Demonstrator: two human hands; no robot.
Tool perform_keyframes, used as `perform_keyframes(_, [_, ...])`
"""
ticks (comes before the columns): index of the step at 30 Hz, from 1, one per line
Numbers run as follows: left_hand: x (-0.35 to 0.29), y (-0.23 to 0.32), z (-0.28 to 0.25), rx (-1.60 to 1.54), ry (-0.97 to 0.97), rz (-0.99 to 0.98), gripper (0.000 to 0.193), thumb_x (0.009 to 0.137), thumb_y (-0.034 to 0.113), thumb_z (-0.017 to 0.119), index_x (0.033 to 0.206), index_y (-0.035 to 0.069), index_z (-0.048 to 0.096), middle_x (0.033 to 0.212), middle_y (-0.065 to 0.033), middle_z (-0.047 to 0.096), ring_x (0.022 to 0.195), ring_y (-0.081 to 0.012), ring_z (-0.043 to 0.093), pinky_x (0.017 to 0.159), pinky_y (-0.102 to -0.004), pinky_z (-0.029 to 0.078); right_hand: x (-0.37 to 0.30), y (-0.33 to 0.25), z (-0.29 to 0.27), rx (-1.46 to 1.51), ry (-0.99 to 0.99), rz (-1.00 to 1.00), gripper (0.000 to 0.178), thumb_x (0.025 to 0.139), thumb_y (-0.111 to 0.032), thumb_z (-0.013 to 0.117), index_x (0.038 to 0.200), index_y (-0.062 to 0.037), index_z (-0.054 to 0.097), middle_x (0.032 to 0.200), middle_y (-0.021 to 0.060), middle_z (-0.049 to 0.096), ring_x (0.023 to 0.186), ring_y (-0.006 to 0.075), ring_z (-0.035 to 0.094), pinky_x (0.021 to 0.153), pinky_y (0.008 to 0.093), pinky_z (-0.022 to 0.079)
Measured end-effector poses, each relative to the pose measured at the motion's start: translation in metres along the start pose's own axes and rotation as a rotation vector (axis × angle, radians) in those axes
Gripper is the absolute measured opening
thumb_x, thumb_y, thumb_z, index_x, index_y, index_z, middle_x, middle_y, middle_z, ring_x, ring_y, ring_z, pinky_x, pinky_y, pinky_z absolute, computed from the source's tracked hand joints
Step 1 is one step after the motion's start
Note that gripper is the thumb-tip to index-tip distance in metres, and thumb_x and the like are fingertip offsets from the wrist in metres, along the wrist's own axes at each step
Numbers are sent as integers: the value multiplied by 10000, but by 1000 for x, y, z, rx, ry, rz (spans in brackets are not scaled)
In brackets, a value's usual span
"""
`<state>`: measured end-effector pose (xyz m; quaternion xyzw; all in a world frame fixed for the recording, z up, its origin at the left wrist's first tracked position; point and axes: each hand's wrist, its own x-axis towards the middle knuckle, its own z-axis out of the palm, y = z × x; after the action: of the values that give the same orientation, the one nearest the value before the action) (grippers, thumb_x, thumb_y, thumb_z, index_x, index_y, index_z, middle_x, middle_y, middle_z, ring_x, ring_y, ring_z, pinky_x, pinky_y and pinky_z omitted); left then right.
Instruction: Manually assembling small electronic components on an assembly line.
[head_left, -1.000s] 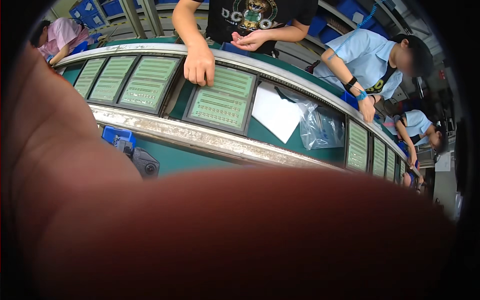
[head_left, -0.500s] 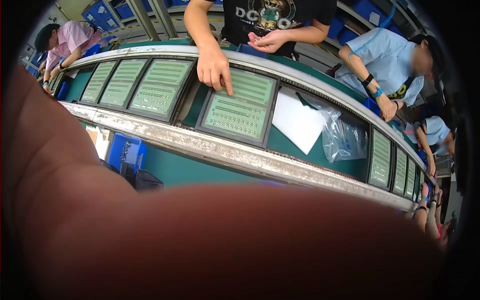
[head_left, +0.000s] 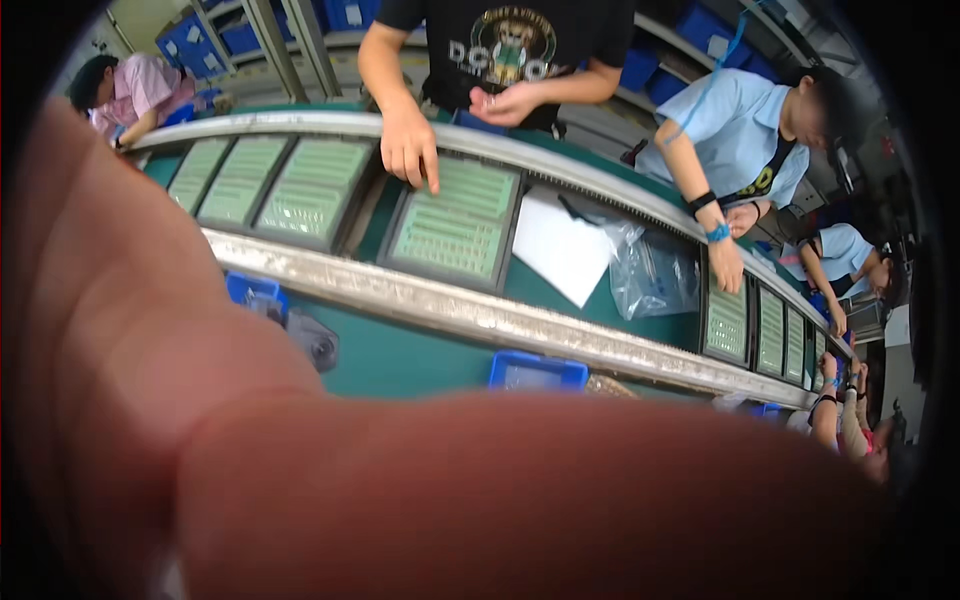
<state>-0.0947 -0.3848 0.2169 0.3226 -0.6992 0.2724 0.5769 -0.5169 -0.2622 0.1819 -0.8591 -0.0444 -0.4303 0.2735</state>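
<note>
Foreground: a blurred hand (head_left: 420, 480), side unclear, covered the lower part.
Line: green boards (head_left: 315, 185) lay in dark frames (head_left: 440, 279).
Opposite: a co-worker's hand (head_left: 408, 150) was over one board (head_left: 455, 220).
Gap: white sheet (head_left: 565, 245) lay beside clear bag (head_left: 650, 275).

Clear bag (head_left: 655, 275) on green belt (head_left: 530, 283); white sheet (head_left: 562, 248) abutting it on L. Near rail (head_left: 450, 312) in front of bag, far rail (head_left: 300, 122) behind. Person in blk tee (head_left: 500, 60) beyond bag, to L; person in lt-blue shirt (head_left: 720, 120) behind it, slightly R; person in pink shirt (head_left: 145, 85) far L of it. Bkgd, well behind bag: blue bins (head_left: 690, 50) on shelving, metal posts (head_left: 270, 45) to L, blue cord (head_left: 735, 40) hanging slightly R.
</note>
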Motion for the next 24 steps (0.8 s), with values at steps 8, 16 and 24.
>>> perform_keyframes(8, [21,10,-30,-6,-21,55,732,887,178,798,1423,-152,424,1314,-335,572,1108,-445,627,943,-561,564,-59,55,41,505,262,623,299,929,-239,763,761,8,773,520,16,518,477,167,493,490,338,379])
perform_keyframes(16, [-81,64,28,-318,-402,-166,344,755,61,843,1070,122,719,999,-49,709,969,-265,670,871,-379,496,-61,99,129,1407,1190,806,801,1037,-581,467,1469,93,430,1224,202,598,1079,270,565,870,399,464])
perform_keyframes(24, [-187,139,78,-420,-618,-412,279,748,40,814,1014,95,750,971,-35,678,895,-248,637,808,-401,469,-46,140,130,1391,1312,892,894,1059,-615,357,1531,141,296,1567,321,380,1464,377,398,1239,475,299])
